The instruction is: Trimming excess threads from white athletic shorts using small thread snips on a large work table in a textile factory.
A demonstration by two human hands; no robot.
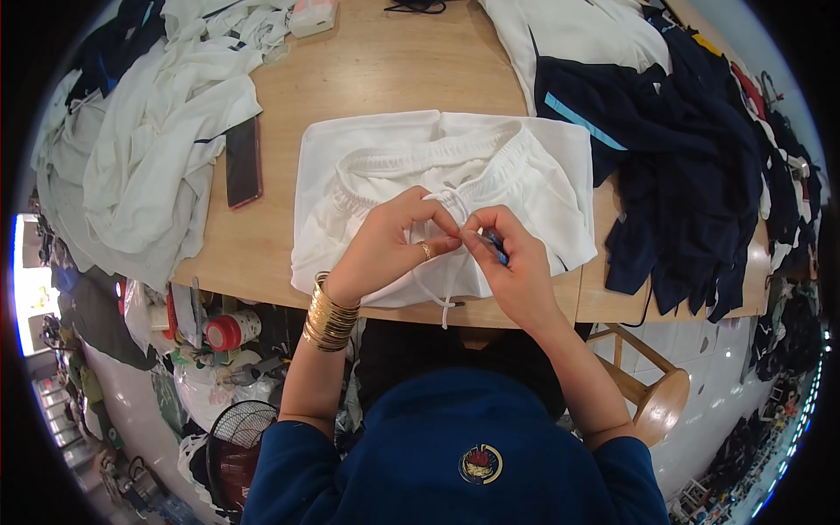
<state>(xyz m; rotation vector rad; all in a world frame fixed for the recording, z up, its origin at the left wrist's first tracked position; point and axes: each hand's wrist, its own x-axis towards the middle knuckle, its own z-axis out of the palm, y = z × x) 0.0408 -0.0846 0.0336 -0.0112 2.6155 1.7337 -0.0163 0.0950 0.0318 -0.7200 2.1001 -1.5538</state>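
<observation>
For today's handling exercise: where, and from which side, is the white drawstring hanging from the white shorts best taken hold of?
Probably pinch the white drawstring at its loose tail, coming from the table's near edge: it dangles free past the white elastic-waist shorts, below the left hand and right hand.

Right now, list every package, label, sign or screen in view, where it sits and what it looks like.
Phone: flat on the wooden table, left of the white shorts; dark blank rectangular screen, reddish edge.
Small box: far edge of the table, top centre; pale, pinkish, partly cut off.
Round badge: on the person's dark blue top, bottom centre; gold rim, red middle.
Red-and-white canister: below the table's left edge; cylindrical.
</observation>
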